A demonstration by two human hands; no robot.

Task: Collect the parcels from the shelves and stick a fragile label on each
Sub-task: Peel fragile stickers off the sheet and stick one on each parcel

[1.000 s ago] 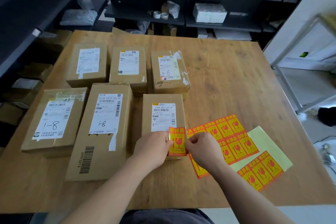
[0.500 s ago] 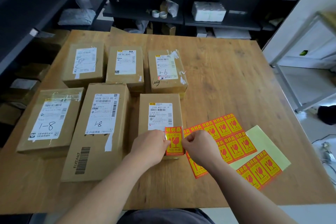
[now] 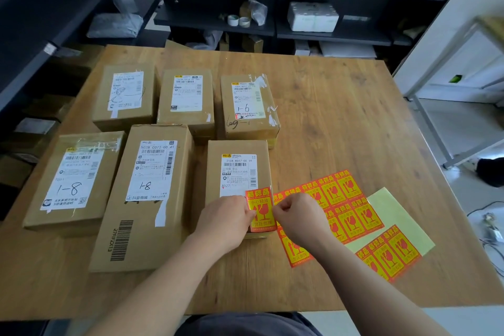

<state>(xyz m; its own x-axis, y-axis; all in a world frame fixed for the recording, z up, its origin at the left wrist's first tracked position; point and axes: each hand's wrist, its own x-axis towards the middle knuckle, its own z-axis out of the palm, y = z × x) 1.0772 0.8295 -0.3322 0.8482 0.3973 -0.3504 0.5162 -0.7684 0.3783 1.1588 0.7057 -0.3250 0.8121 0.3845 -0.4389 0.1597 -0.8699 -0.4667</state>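
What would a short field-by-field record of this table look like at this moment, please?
Parcels: six cardboard boxes on the wooden table
Label in hand: one red-and-yellow fragile label, over the near end of the nearest box
Left hand: holds the label's left edge
Right hand: pinches its right edge
Spare labels: two sheets, right of that box
Other five boxes: no fragile label seen

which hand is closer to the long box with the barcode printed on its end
Left. The left hand sits on the small parcel right beside the long box, at the fragile label's left edge; the right hand is beyond the label, over the label sheet.
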